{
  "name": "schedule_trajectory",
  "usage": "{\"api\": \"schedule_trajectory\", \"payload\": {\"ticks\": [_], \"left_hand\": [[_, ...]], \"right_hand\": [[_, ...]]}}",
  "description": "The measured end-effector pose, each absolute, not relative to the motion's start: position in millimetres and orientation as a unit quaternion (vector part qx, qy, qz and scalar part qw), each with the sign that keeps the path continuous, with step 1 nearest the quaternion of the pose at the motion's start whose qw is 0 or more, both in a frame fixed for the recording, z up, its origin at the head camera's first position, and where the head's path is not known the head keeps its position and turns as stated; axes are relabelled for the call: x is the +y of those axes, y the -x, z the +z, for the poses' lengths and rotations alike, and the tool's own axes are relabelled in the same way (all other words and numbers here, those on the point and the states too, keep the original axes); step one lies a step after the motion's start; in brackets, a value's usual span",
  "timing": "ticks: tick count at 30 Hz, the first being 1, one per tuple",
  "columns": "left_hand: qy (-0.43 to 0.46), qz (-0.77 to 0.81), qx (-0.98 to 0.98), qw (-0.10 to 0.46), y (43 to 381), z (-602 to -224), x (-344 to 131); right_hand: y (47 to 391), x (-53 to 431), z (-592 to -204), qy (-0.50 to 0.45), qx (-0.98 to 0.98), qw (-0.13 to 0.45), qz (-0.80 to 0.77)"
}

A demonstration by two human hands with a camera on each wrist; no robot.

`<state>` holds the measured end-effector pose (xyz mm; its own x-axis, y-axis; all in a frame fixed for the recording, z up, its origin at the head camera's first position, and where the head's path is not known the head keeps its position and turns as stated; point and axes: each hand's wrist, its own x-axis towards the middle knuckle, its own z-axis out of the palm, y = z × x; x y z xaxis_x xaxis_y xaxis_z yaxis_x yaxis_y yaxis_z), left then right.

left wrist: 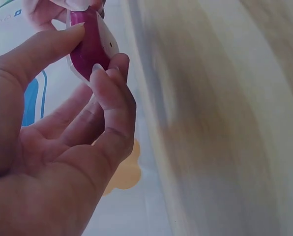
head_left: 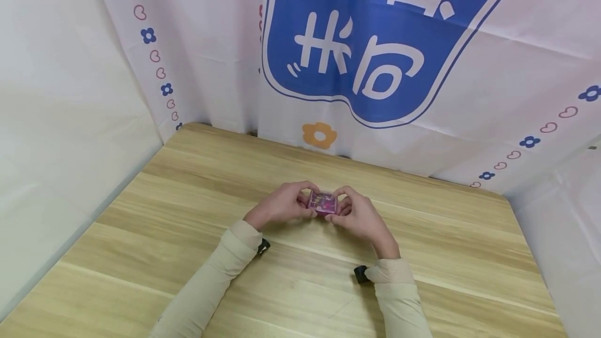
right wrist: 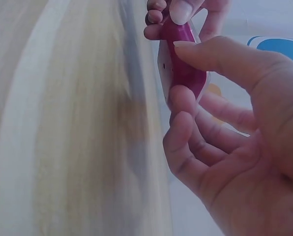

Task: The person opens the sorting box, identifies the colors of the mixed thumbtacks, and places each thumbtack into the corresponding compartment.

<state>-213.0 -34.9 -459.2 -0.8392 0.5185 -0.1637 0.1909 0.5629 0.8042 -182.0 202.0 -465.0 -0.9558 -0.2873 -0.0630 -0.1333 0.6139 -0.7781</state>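
Observation:
Both hands hold a small flat magenta case (head_left: 323, 202) with a clear, colourfully patterned top, over the middle of the table. My left hand (head_left: 285, 203) grips its left end, and my right hand (head_left: 360, 215) grips its right end. In the left wrist view, the left thumb presses the glossy magenta side (left wrist: 90, 44) while the fingers curl under the pale underside. The right wrist view shows the right thumb on the same magenta side (right wrist: 183, 69), fingers bent beneath it. A small dark hole shows in the pale underside (right wrist: 164, 69).
The wood-grain table (head_left: 197, 171) runs back to a white curtain (head_left: 225, 82) with a large blue printed sign (head_left: 300, 77) and an orange flower. White sheets (head_left: 61, 119) hang along the left and right sides. Dark straps (head_left: 360, 274) sit at both beige cuffs.

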Motion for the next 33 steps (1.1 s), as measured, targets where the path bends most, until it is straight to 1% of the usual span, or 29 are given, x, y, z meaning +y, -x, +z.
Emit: {"api": "schedule_trajectory", "payload": {"ticks": [4, 9, 15, 20, 22, 24, 26, 29, 33], "left_hand": [[-0.212, 0.408, 0.867, 0.19, 212.7, -459.4, -33.4], [-0.233, 0.392, 0.875, 0.164, 212.8, -459.2, -32.5], [-0.243, 0.402, 0.872, 0.137, 211.8, -454.4, -28.5], [-0.212, 0.437, 0.865, 0.126, 208.3, -452.0, -22.9], [-0.191, 0.463, 0.858, 0.114, 207.5, -452.2, -20.1], [-0.165, 0.499, 0.844, 0.11, 206.4, -451.7, -17.5], [-0.135, 0.544, 0.819, 0.122, 205.4, -450.8, -15.3], [-0.092, 0.621, 0.76, 0.169, 204.5, -449.9, -12.7], [-0.063, 0.677, 0.701, 0.214, 204.5, -451.5, -10.8]], "right_hand": [[182.6, 202.2, -465.6, 0.122, 0.895, 0.095, -0.419], [182.9, 203.1, -466.5, 0.096, 0.894, 0.109, -0.424], [185.5, 203.6, -462.2, 0.037, 0.85, 0.105, -0.514], [186.1, 204.4, -458.1, 0.005, 0.821, 0.095, -0.563], [186.0, 204.9, -456.9, 0.003, 0.808, 0.105, -0.58], [186.3, 205.1, -455.9, 0.006, 0.782, 0.129, -0.61], [186.4, 205.1, -454.8, 0.01, 0.746, 0.159, -0.646], [186.8, 205.1, -453.1, 0.008, 0.689, 0.201, -0.696], [185.7, 206.0, -449.6, -0.005, 0.649, 0.227, -0.726]]}}
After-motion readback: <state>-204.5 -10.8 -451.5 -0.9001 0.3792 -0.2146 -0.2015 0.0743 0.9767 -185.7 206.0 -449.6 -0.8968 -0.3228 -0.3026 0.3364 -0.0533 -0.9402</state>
